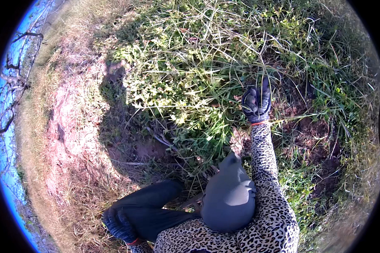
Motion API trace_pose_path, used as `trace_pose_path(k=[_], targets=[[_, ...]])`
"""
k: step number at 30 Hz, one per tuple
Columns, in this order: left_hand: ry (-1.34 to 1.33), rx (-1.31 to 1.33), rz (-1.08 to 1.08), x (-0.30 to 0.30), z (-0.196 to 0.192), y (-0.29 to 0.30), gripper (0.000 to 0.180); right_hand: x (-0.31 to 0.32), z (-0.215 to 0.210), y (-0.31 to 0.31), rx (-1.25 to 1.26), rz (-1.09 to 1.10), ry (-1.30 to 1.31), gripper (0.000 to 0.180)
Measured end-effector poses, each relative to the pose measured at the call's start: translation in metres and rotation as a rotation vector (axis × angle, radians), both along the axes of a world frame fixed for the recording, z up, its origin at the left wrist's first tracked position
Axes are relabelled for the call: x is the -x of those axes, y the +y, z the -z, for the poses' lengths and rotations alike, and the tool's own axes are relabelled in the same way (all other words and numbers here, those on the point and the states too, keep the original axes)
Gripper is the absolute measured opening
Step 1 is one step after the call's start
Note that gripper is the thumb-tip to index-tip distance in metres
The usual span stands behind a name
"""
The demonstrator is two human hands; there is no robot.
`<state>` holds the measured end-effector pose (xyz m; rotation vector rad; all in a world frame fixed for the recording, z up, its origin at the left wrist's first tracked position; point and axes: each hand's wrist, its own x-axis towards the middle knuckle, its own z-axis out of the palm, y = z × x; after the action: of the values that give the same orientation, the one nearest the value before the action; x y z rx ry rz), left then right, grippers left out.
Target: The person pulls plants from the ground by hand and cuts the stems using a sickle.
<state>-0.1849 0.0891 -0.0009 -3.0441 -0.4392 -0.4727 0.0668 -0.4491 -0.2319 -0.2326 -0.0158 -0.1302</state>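
Apparently reaching into grass (215, 130) with right hand (258, 101), fingers partly extended; resting left hand (118, 224) by trouser leg (154, 211); cannot tell either grip; next, probably needing firm closing.

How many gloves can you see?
2. The right glove is in among the grass; the left glove is at the lower left, by the dark trouser leg.

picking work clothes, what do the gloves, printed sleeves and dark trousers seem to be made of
Gloves: probably knitted fabric, judging by their wrinkles; any coating is hard to tell.
Sleeves: likely thin cloth with a matt finish, since the spotted print follows the arm closely.
Trousers: seemingly smooth, soft cloth, with little shine and rounded folds; the fibre stays unclear.
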Motion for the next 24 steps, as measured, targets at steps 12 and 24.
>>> trace_pose_path(k=[12,24], targets=[[-0.125,0.010,0.219,0.007,-0.007,0.006,0.037,0.209,-0.016,0.000,0.024,0.269,0.271,0.029],[0.144,0.345,0.420,-0.019,-0.045,0.053,0.030,0.185,-0.125,0.095,0.084,0.016,0.020,0.043]])
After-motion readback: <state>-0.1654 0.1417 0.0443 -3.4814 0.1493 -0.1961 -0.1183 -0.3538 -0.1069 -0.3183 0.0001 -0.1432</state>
